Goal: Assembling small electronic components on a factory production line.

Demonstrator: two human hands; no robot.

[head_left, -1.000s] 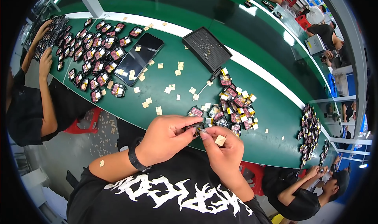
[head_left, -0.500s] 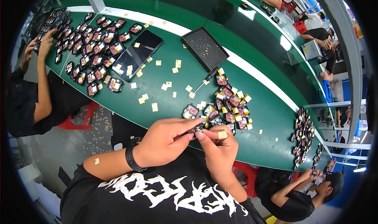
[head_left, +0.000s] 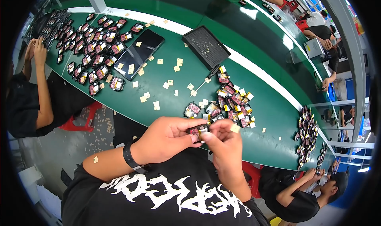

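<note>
My left hand (head_left: 158, 140) grips a small black-cased electronic device (head_left: 193, 130) by its left side, thumb in front. A reddish circuit board and a yellow strip show in its open face. My right hand (head_left: 227, 144) is closed at the device's right edge, thumb and forefinger pinching there; its fingertips partly hide what they hold. A beige paper square (head_left: 235, 128) clings to a finger of the right hand. Just beyond my hands, a similar device (head_left: 192, 110) lies beside a heap of devices with yellow tabs (head_left: 234, 101).
A screwdriver (head_left: 206, 82) lies near a black tray (head_left: 206, 47) holding small bits. Left of it are a dark phone (head_left: 139, 53), scattered beige squares (head_left: 156, 105) and many more devices (head_left: 97, 47). Another pile (head_left: 305, 138) stands far right. Co-workers sit at both sides.
The device has tilted so its open face with the reddish board now shows. My right hand has shifted slightly up and right around its edge. The left co-worker's hands moved lower.
</note>
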